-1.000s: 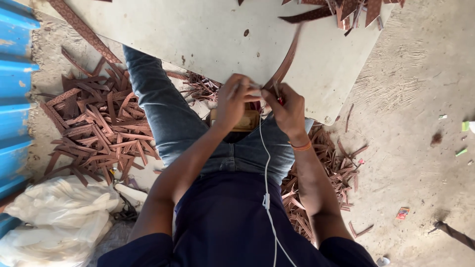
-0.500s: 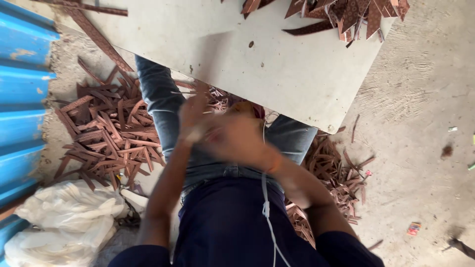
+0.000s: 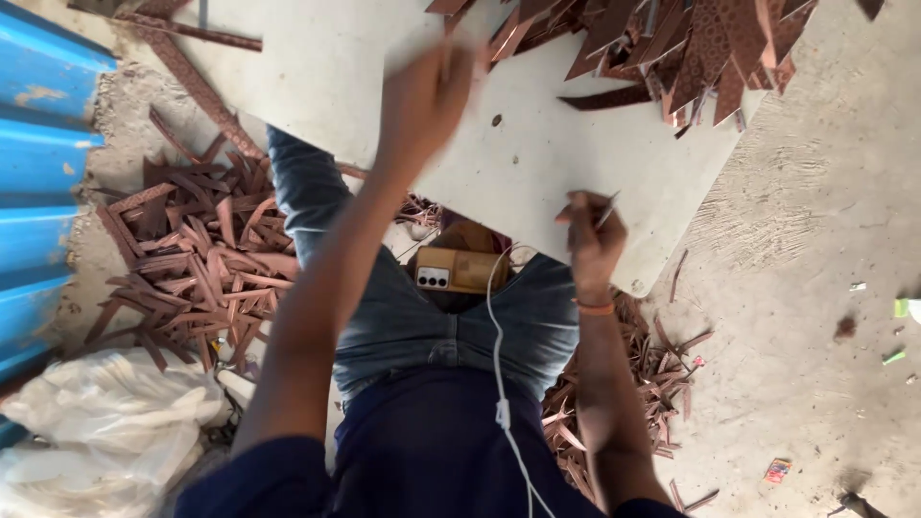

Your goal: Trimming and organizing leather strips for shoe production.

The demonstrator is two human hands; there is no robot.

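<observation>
The left hand (image 3: 422, 96), blurred so its grip cannot be told, reaches across the pale board (image 3: 537, 173) toward the brown strips (image 3: 672, 48) at one o'clock, while the right hand (image 3: 593, 240) pinches a thin tool (image 3: 606, 209) upright, tip clear of the surface

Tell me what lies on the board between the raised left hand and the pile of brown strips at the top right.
In the head view, bare pale board separates the blurred left hand from the strip pile, apart from one small dark speck.
</observation>
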